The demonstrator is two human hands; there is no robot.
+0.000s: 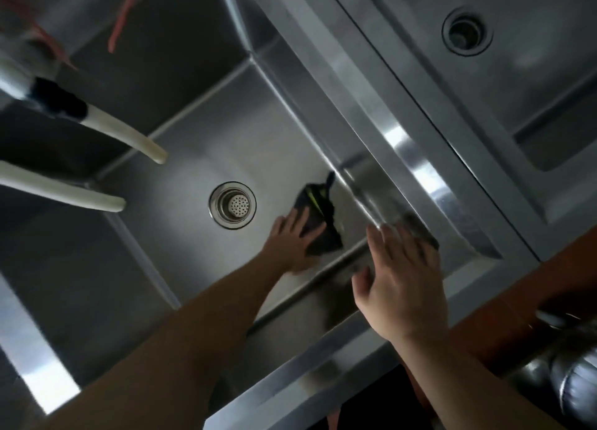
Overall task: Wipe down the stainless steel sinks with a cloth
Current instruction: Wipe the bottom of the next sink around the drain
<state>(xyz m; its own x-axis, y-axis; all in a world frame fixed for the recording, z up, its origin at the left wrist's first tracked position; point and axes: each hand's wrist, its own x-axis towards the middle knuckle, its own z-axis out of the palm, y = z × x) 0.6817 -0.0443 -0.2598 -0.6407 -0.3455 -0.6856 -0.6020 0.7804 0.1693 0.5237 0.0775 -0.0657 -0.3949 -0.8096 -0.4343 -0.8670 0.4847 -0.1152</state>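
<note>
Left hand [292,239] flat on dark cloth [318,224], right hand [400,274] spread, steel sink [181,158] floor

Steel sink [200,158], dark cloth [318,224] on btm

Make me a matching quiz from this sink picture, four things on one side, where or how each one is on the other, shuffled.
Things:
1. dark cloth
2. strainer drain
3. right hand
4. white hoses

Places or states:
A. hangs over the basin's left side
B. middle of the basin floor
C. open, above the basin's near right corner
D. under the left hand

Pairs: 1-D, 2-B, 3-C, 4-A
</note>
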